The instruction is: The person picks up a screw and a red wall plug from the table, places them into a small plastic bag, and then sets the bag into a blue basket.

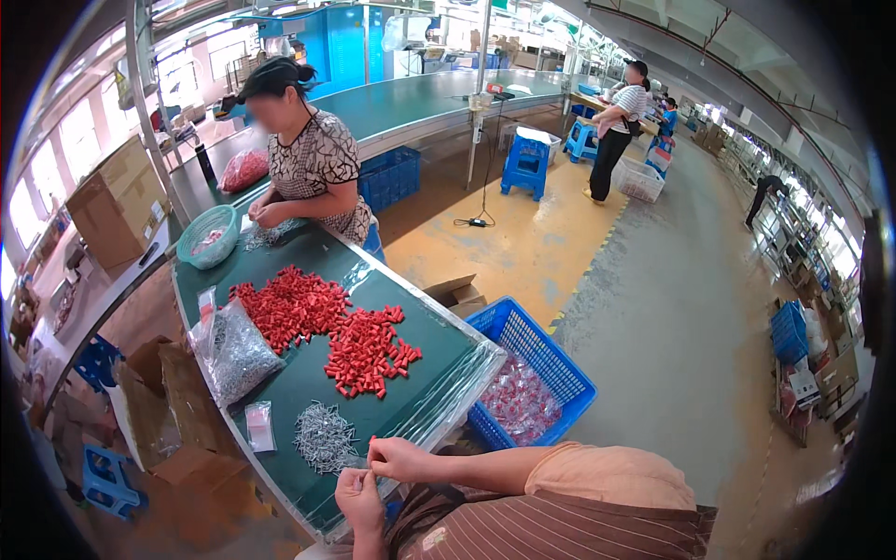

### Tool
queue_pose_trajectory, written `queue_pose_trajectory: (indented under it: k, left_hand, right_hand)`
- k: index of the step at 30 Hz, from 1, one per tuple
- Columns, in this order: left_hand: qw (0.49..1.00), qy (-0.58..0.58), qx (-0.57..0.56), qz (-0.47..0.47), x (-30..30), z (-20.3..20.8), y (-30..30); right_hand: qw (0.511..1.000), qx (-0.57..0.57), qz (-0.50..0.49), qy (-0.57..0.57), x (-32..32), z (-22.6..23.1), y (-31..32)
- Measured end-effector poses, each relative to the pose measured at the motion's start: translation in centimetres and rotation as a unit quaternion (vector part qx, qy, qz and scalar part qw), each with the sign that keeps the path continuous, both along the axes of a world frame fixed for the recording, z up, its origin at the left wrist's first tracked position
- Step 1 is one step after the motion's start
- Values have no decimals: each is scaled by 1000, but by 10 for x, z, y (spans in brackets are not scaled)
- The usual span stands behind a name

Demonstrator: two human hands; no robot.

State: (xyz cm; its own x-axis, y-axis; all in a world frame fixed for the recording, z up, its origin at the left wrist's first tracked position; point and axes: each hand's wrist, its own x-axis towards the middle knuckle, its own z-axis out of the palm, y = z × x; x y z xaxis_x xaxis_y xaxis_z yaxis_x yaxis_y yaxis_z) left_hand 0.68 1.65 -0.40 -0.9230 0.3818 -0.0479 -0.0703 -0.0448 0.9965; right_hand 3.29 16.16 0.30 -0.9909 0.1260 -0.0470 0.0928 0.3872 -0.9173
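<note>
Close together over the near edge of the green-topped table (411, 373), both my hands are closed, fingertips almost meeting. My right hand (399, 459) pinches a small red plastic piece, of which only a speck shows at the fingertips. Thumb against fingers, my left hand (360, 502) grips something I cannot make out. Just beyond them lies a pile of grey metal screws (324, 437). Short red plastic plugs (366, 350) form a smaller heap past the screws, and a larger heap (291, 305) adjoins it. Flat small clear bags (260, 427) rest left of the screws.
A bulging clear bag of screws (245, 350) sits at the table's left edge. Right of the table, a blue crate (560, 392) holds filled clear packets. A co-worker (313, 168) handles small things at the far end, beside a green basket (208, 237). Cartons (191, 467) stand left.
</note>
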Motion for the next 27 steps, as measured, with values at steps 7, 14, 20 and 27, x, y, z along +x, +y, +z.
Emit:
queue_pose_trajectory:
  k: [7, 14, 20, 27]
  left_hand:
    - [997, 39, -35, 53, 14, 4, -4]
    - [979, 125, -159, 27, 11, 21, 10]
    - [994, 19, -53, 91, 15, 11, 4]
    - [989, 76, -45, 116, 23, 7, -2]
  right_hand:
    - [999, -19, 33, -11, 5, -3, -3]
    - [999, -44, 28, 9, 14, 10, 20]
    - [997, -53, 14, -49, 6, 25, 4]
    - [999, -29, -8, -31, 10, 26, -11]
